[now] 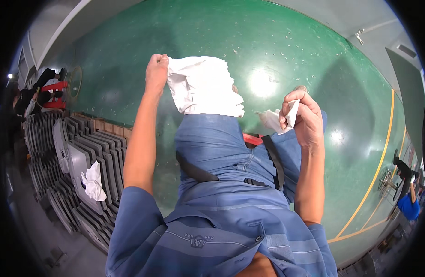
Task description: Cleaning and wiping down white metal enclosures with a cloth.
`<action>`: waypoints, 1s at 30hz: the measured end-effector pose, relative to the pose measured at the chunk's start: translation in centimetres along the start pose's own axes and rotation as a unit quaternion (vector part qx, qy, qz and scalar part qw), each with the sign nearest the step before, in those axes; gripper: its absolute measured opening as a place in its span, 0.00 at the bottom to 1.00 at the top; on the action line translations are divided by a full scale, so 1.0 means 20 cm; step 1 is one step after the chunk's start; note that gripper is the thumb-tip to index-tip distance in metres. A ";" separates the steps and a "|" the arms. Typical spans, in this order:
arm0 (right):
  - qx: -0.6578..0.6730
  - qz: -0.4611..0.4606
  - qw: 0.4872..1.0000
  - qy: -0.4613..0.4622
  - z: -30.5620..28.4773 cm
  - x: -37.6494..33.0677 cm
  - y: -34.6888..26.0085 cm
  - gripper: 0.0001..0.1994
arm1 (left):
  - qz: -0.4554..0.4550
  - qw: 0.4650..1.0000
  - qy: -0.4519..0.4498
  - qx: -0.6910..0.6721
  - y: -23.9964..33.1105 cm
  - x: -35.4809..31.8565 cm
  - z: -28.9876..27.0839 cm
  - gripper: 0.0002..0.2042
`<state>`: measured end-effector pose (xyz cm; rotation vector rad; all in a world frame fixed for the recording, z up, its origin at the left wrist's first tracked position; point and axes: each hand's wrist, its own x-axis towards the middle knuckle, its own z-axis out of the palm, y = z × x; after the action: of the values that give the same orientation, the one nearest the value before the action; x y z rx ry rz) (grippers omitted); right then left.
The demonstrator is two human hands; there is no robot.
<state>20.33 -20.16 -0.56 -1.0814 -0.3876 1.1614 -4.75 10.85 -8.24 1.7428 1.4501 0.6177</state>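
Note:
A white cloth [205, 85] lies spread over my left knee, and my left hand [157, 74] pinches its upper left corner. Closed fingers of my right hand [302, 115] grip a smaller white piece of cloth [271, 121], whose ends stick out on both sides of the fist. That hand is raised over my right thigh, apart from the larger cloth. Whether the small piece is a glove or a rag I cannot tell. Between my legs shows a bit of a red seat [253, 139].
Stacks of grey plastic panels [83, 157] stand at my left, with a crumpled white cloth [93, 182] on them. Green floor [198, 27] carries small scraps and yellow lines [376, 182]. One person [48, 94] is at far left, another [408, 203] at far right.

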 end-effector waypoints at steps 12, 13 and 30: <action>-0.346 -0.008 0.915 -0.208 0.47 0.20 -0.12 0.10 | 0.150 0.960 -0.152 -0.180 0.24 -0.20 -0.05 0.10; -0.348 0.006 0.915 -0.206 0.50 0.21 -0.12 0.09 | 0.124 0.942 -0.195 -0.243 0.27 -0.22 -0.06 0.09; -0.208 -0.080 0.971 -0.089 0.56 0.38 -0.03 0.11 | 0.159 0.838 -0.330 -0.405 0.38 -0.37 0.00 0.07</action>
<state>15.51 -8.16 3.23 -1.2828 -0.8737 1.0589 -2.01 3.22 -1.21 1.2836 0.3120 0.5885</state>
